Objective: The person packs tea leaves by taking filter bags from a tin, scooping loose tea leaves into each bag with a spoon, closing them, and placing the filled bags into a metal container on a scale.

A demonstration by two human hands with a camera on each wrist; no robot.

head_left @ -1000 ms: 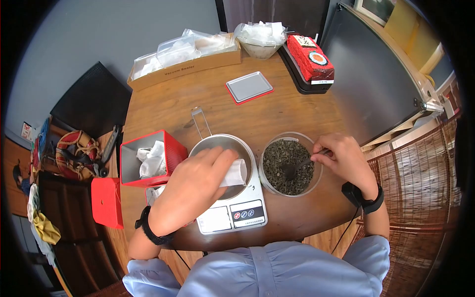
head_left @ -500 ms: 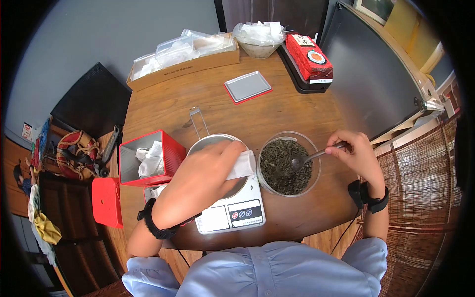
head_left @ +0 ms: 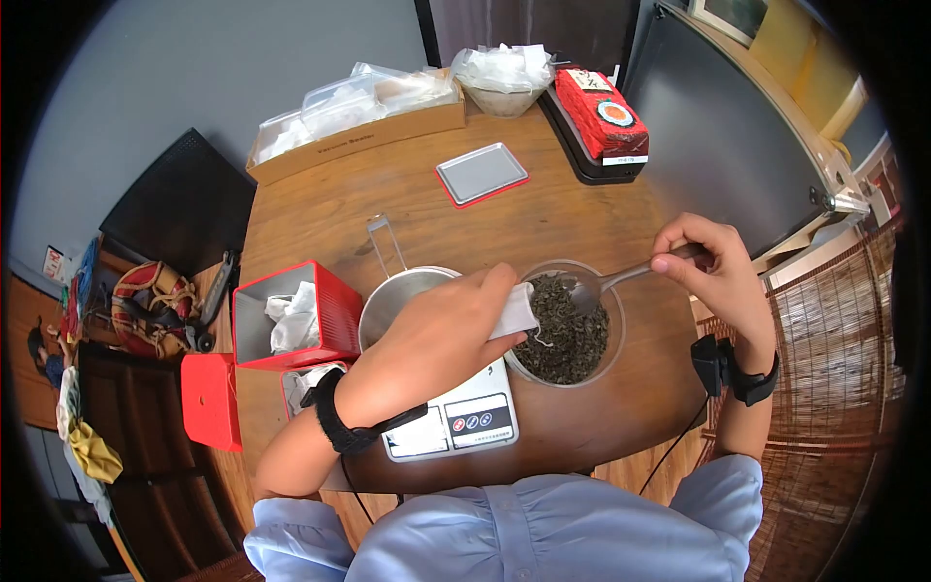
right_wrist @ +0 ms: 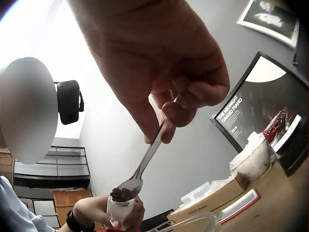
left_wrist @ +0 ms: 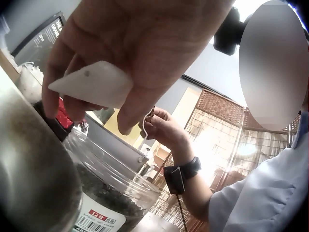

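A person in a light blue shirt sits at a round wooden table (head_left: 407,199), filling a small white paper tea bag (head_left: 517,312) from a clear round jar of dark loose tea leaves (head_left: 572,335). The left hand (head_left: 441,335) reaches across from the left of the jar and pinches the tea bag between thumb and fingers, holding it over the jar's left rim; the left wrist view shows the bag's pale wedge (left_wrist: 94,89) caught between curled fingertips just above the jar's clear wall (left_wrist: 108,193). The right hand (head_left: 713,267), up and to the right of the jar, grips the handle of a long metal spoon (head_left: 606,281), whose bowl sits just beside the bag's mouth above the leaves. In the right wrist view the spoon (right_wrist: 145,164) carries a small heap of dark leaves, its bowl right at the open top of the bag (right_wrist: 120,210). The two hands are apart, each closed on its own thing. Immediately left of the jar, a white digital kitchen scale (head_left: 456,417) bears a shiny steel pan with a long handle (head_left: 388,291). Further left of the jar stands an open red square tin (head_left: 291,315) holding white paper. Beyond the jar, toward the far edge, lie a red-rimmed flat grey lid (head_left: 482,175), a brown cardboard box (head_left: 359,131) and a red packet (head_left: 603,114).
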